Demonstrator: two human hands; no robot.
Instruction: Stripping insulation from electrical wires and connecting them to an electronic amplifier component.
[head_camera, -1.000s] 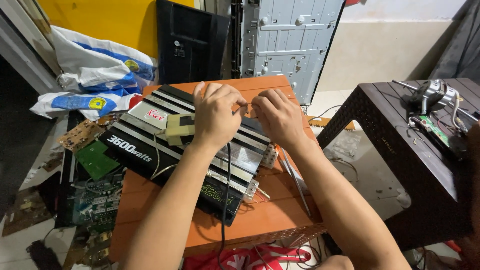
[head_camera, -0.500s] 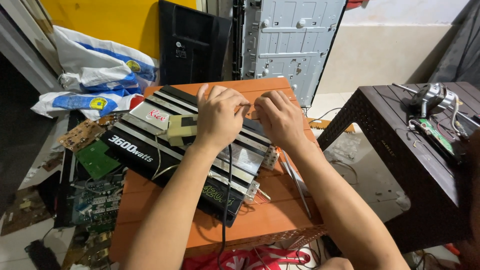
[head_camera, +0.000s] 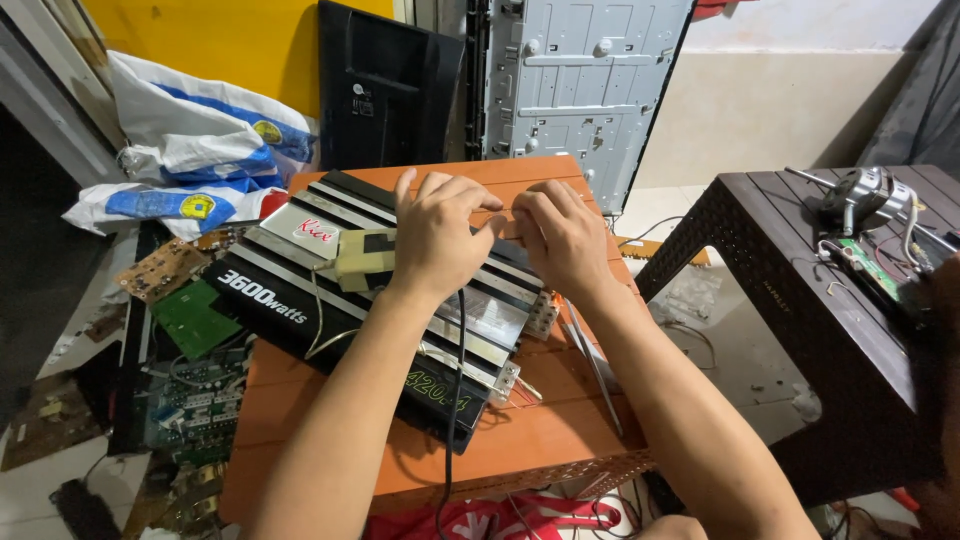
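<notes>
Left hand (head_camera: 435, 235) knuckles up, fingers curled, tips pointing to 2 o'clock; bare forearm runs back toward 7 o'clock. Right hand (head_camera: 562, 238) just beside it at 3 o'clock, fingers bent, tips toward 10 o'clock, nearly meeting the left's; forearm leaves toward 5 o'clock

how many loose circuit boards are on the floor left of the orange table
3: a tan circuit board, a green circuit board below it, and a larger one nearest the camera. More may be hidden.
</notes>
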